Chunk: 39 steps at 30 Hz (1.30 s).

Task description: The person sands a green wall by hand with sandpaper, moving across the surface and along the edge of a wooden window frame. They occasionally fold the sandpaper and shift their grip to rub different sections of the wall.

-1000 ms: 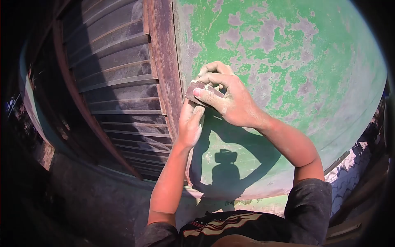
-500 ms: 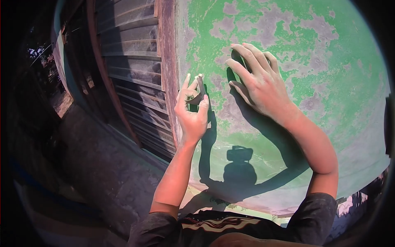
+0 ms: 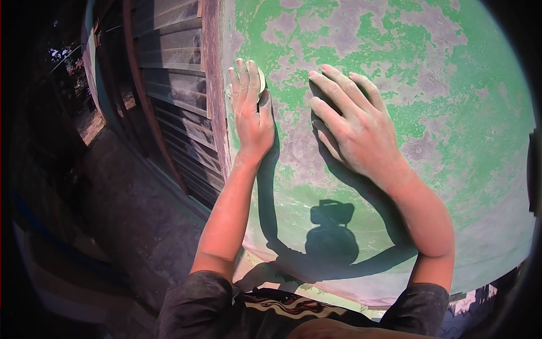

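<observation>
A wall with flaking green paint over grey patches fills the view ahead. My left hand presses a small piece of sandpaper flat against the wall near its left edge; only a pale sliver of the paper shows beside the fingers. To its right, my right hand lies flat on the wall with fingers spread and nothing in it. Both hands and forearms are dusty.
A brown wooden frame post runs down just left of my left hand, with a louvred shutter beyond it. Below left is a dark concrete floor. My shadow, with the head camera, falls on the lower wall.
A second ago both hands held the sandpaper together in the air. The right hand let go and went flat on the wall; the left then pressed the paper against the wall higher up.
</observation>
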Tool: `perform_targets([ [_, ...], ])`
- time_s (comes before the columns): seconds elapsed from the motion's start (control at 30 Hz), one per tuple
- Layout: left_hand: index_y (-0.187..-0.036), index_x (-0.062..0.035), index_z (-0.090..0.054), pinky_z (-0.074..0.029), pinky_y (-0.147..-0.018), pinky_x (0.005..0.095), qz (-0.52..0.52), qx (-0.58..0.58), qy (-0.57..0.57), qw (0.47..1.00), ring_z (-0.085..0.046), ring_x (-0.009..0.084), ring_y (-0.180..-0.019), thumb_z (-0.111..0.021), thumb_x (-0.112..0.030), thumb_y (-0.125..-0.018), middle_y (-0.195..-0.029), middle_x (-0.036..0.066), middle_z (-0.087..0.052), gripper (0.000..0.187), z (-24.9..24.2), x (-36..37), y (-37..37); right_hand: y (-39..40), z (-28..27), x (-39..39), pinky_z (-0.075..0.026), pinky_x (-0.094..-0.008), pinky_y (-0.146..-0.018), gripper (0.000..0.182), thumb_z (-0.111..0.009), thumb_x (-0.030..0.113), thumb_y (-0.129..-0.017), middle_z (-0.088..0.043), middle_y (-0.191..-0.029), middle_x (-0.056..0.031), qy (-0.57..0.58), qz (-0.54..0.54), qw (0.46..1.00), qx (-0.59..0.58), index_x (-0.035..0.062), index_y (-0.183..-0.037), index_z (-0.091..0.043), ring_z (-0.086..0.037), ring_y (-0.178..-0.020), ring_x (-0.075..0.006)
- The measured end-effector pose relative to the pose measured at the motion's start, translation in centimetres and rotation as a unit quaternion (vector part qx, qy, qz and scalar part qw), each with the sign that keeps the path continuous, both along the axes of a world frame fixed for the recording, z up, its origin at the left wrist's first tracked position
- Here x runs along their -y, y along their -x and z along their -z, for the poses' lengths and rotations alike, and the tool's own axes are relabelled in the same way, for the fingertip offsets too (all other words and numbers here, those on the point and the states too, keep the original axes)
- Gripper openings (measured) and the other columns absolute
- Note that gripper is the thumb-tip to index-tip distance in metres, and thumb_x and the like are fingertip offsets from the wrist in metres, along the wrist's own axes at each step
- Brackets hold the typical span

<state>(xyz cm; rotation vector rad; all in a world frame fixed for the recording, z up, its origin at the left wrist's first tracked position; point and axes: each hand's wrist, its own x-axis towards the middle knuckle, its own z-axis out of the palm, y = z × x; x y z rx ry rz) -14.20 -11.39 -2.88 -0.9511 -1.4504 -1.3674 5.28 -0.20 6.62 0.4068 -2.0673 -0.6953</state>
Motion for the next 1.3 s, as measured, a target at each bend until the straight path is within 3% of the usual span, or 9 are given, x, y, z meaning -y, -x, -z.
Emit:
perform_targets([
  [0.1,-0.165,-0.0026,-0.036,-0.018,-0.13,0.0542,0.018,-0.006,-0.058,0.998,-0.02,0.0466,-0.161,-0.054,-0.007,-0.103,-0.173,0.022,-0.029,0.065,-0.6,-0.7,0.6,0.1,0.0,-0.3,-0.037,-0.0495,-0.121,0.036,-0.078,0.019,-0.084,-0.058,-0.149,-0.0108,0.009,0.011,1.0,0.021,0.0088,-0.116,-0.066,-0.05,-0.145,-0.0294],
  [0.23,-0.161,0.0027,-0.04,-0.023,-0.129,0.0504,-0.024,-0.073,0.1,0.992,-0.027,0.0433,-0.16,-0.051,0.0,-0.1,-0.169,0.025,-0.037,0.062,5.9,-0.5,-2.3,0.5,0.1,-0.5,-0.038,-0.0492,-0.12,0.033,-0.078,0.019,-0.083,-0.059,-0.148,-0.0109,0.006,0.005,1.0,0.008,0.0086,-0.112,-0.066,-0.051,-0.145,-0.029],
  [0.4,-0.163,-0.0038,-0.041,-0.025,-0.128,0.0523,0.03,-0.026,0.006,0.999,-0.025,0.0491,-0.158,-0.05,0.005,-0.097,-0.169,0.024,-0.036,0.067,-3.1,1.8,1.6,1.0,-0.2,0.3,-0.039,-0.0473,-0.119,0.028,-0.076,0.02,-0.086,-0.061,-0.145,-0.0108,0.005,0.013,1.0,-0.005,0.0088,-0.109,-0.067,-0.052,-0.143,-0.0275],
  [0.5,-0.163,-0.0042,-0.041,-0.025,-0.128,0.0524,-0.015,-0.043,-0.003,0.999,-0.024,0.0488,-0.159,-0.052,0.003,-0.099,-0.169,0.023,-0.036,0.066,-3.6,1.0,1.0,1.1,-0.2,1.0,-0.039,-0.0459,-0.119,0.026,-0.074,0.022,-0.088,-0.062,-0.144,-0.0103,0.026,0.02,0.999,-0.033,0.0094,-0.11,-0.069,-0.053,-0.143,-0.0259],
  [0.67,-0.16,-0.0043,-0.047,-0.023,-0.128,0.0572,0.035,-0.037,0.098,0.994,-0.024,0.044,-0.161,-0.051,-0.001,-0.099,-0.17,0.022,-0.036,0.062,6.0,1.6,-1.5,1.7,0.4,1.4,-0.037,-0.0484,-0.12,0.032,-0.075,0.023,-0.091,-0.059,-0.151,-0.0107,0.071,0.04,0.992,-0.095,0.0106,-0.12,-0.069,-0.052,-0.145,-0.0289],
  [0.83,-0.161,-0.0065,-0.046,-0.022,-0.128,0.0598,-0.072,-0.054,0.075,0.993,-0.028,0.0452,-0.159,-0.049,0.0,-0.093,-0.168,0.02,-0.041,0.068,-2.1,2.9,2.0,3.0,1.9,2.6,-0.036,-0.046,-0.122,0.028,-0.074,0.025,-0.092,-0.058,-0.154,-0.0048,0.103,0.085,0.983,-0.125,0.0162,-0.118,-0.07,-0.049,-0.148,-0.0229],
  [1.0,-0.162,-0.0113,-0.046,-0.023,-0.128,0.0589,-0.02,-0.1,0.043,0.994,-0.027,0.0438,-0.159,-0.054,0.0,-0.091,-0.17,0.017,-0.039,0.072,-8.3,4.6,6.7,5.3,5.8,3.7,-0.027,-0.0472,-0.125,0.039,-0.076,0.032,-0.091,-0.057,-0.158,-0.0021,0.188,0.135,0.942,-0.244,0.0209,-0.129,-0.069,-0.048,-0.15,-0.0251],
  [1.17,-0.162,-0.0139,-0.048,-0.026,-0.127,0.0592,0.06,-0.092,0.216,0.97,-0.031,0.0416,-0.158,-0.059,0.001,-0.086,-0.167,0.015,-0.043,0.078,2.0,6.8,3.6,8.5,12.7,5.4,-0.016,-0.0564,-0.129,0.065,-0.074,0.041,-0.094,-0.042,-0.17,-0.0052,0.26,0.227,0.888,-0.303,0.0255,-0.154,-0.052,-0.034,-0.158,-0.0318],
  [1.3,-0.156,-0.011,-0.054,-0.028,-0.126,0.0585,0.148,-0.077,0.266,0.95,-0.037,0.0432,-0.155,-0.06,-0.002,-0.092,-0.163,0.017,-0.049,0.065,3.9,10.0,4.7,10.3,14.3,7.8,-0.01,-0.0605,-0.129,0.074,-0.076,0.04,-0.094,-0.036,-0.172,-0.0126,0.338,0.242,0.858,-0.301,0.0217,-0.16,-0.045,-0.026,-0.161,-0.039],
])
